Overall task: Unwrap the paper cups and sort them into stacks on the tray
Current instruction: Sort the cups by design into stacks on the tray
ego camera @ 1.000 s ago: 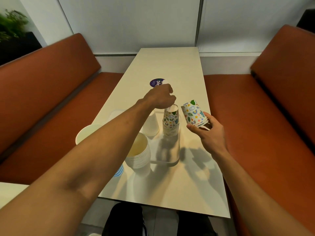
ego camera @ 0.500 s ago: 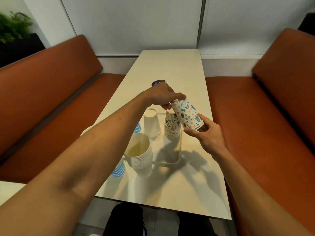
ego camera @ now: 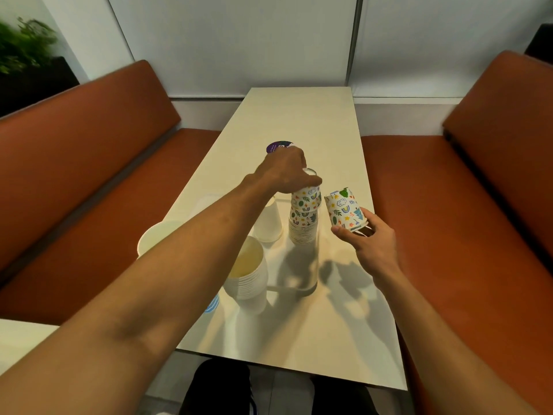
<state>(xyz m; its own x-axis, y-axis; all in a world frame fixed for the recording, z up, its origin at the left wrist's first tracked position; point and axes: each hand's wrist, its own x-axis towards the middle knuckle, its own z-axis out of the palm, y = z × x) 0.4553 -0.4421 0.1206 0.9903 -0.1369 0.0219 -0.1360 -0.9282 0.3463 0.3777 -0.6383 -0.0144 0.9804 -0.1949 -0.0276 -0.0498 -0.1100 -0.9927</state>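
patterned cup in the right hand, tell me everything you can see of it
The patterned cup is white paper printed with colourful clouds, leaves, stars and a rainbow. It is upside down and tilted, its rim gripped by the right hand, in the air just right of the patterned stack, not touching it.

No text can be read. The only lettering is on a round purple sticker on the table, just beyond the left hand, which covers its near edge. Small white letters stand on its left part, too blurred to make out. The cups carry only drawings: clouds, leaves, rainbows, stars.
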